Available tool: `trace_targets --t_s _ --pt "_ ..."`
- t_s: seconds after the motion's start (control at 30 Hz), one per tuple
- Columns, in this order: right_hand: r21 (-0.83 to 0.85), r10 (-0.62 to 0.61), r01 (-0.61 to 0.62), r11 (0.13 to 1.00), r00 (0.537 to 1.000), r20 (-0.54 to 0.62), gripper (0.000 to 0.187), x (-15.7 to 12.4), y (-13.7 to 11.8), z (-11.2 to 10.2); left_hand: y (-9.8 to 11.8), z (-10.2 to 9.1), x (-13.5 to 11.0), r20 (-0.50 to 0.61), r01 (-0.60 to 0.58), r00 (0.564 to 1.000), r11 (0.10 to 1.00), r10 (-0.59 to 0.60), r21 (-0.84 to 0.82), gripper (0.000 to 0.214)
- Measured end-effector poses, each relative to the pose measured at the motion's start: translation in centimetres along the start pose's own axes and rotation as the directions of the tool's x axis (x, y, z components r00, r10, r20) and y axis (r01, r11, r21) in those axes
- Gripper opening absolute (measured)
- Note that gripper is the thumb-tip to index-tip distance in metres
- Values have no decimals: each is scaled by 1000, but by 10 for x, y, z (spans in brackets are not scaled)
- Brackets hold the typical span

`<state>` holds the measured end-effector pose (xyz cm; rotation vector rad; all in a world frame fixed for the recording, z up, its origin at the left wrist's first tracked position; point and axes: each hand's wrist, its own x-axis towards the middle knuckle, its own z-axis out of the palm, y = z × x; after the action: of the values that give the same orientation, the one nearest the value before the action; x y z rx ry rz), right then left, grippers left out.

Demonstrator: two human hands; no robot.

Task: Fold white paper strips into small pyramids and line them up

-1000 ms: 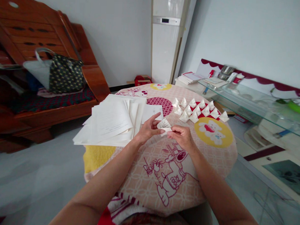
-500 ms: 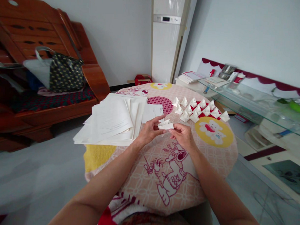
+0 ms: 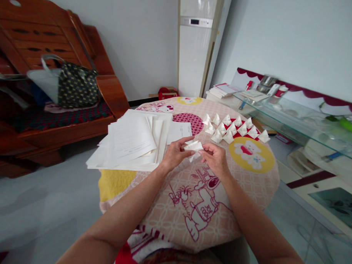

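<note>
Between my two hands, above the middle of the table, is a small piece of folded white paper [image 3: 195, 146]. My left hand [image 3: 177, 152] pinches its left side between thumb and fingers. My right hand [image 3: 214, 156] grips the right edge with thumb and fingertips. Beyond my hands on the right stand several folded paper boats [image 3: 232, 129] in rows. To the left lies a stack of white paper sheets [image 3: 129, 142], some with printed lines. A smaller printed sheet [image 3: 178, 131] sticks out just past my left hand.
A patterned pink cloth [image 3: 173, 209] covers the round table. On the right is a glass shelf [image 3: 297, 121] carrying cups and other items. A wooden bench [image 3: 86, 121] with a dark dotted bag [image 3: 78, 85] stands at left, and a tall white cabinet-like unit [image 3: 194, 55] behind.
The folded paper has been tilted between my fingers, so a broader face and a point below it show. My hands have stayed almost in place.
</note>
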<state>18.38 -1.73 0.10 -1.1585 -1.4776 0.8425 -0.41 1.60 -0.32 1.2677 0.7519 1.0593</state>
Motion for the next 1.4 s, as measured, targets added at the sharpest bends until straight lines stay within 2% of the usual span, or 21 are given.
trace_targets --t_s 0.1,0.23,0.3,0.37,0.43,0.5,0.57,0.9,1.1,1.17,1.3,1.4 --pt "32 10 -8 999 999 -43 26 1 1 -1 0 0 0 5 28 1000 999 -28 -41 86" --pt "26 11 -7 1000 983 -185 28 3 0 -5 2 1 -1 -6 36 999 996 -37 -83 85" --pt "40 32 -23 999 975 -220 30 4 -1 -8 5 1 -2 -23 29 999 994 -32 -107 82" --pt "90 89 -76 993 984 -154 34 4 -2 -9 7 2 -2 -36 17 999 992 -22 -122 81" --pt "148 161 -156 977 987 -21 39 3 -3 -10 9 2 -2 -42 3 999 992 -8 -125 80" --pt "192 208 -223 956 973 96 42 2 -5 -8 10 2 -3 -46 -11 999 992 5 -124 79" --pt "225 228 -258 940 962 150 41 0 -8 -5 11 3 -3 -48 -17 999 991 11 -130 79" --pt "264 231 -249 932 968 97 37 -2 -12 -1 11 5 -4 -25 -30 999 989 26 -142 79" --pt "229 219 -243 942 967 127 38 -1 -8 -1 7 3 -3 27 -46 998 996 48 -81 77" --pt "216 236 -259 941 963 129 37 -1 -7 -4 7 3 -3 53 -57 997 996 61 -73 72" --pt "197 262 -285 938 956 134 36 -1 -6 -10 9 2 -2 72 -75 994 996 78 -51 44" --pt "174 262 -281 944 957 121 37 0 -4 -11 9 -2 -1 82 -78 994 997 76 20 38"
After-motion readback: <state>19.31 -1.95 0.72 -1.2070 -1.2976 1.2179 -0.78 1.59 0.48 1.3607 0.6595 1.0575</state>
